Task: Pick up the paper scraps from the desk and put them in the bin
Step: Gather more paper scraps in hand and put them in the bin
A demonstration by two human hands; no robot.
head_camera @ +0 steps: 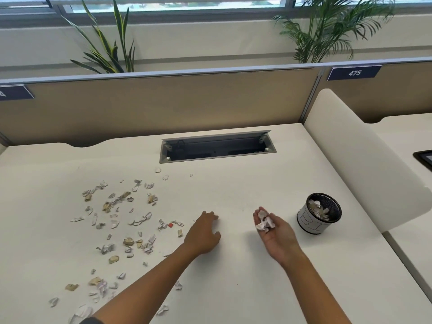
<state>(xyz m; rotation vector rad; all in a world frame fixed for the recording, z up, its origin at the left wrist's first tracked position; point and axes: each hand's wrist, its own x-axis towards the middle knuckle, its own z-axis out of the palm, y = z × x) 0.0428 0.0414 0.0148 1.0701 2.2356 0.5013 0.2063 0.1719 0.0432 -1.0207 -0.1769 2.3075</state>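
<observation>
Several torn paper scraps [121,220] lie scattered over the left half of the white desk [233,188], among them one small red piece [170,225]. My left hand [204,232] hovers palm down just right of the scraps, fingers relaxed, holding nothing visible. My right hand [274,235] is turned palm up and carries a small heap of crumpled white scraps [265,222] on its cupped palm. The bin [319,213], a small black mesh cup with a white paper band, stands on the desk just right of that hand and has scraps inside.
An open cable tray slot [217,147] is sunk into the desk behind the hands. A beige partition [163,106] bounds the back and a white side divider [360,155] the right. Plants stand behind the partition. More scraps lie near the front left edge.
</observation>
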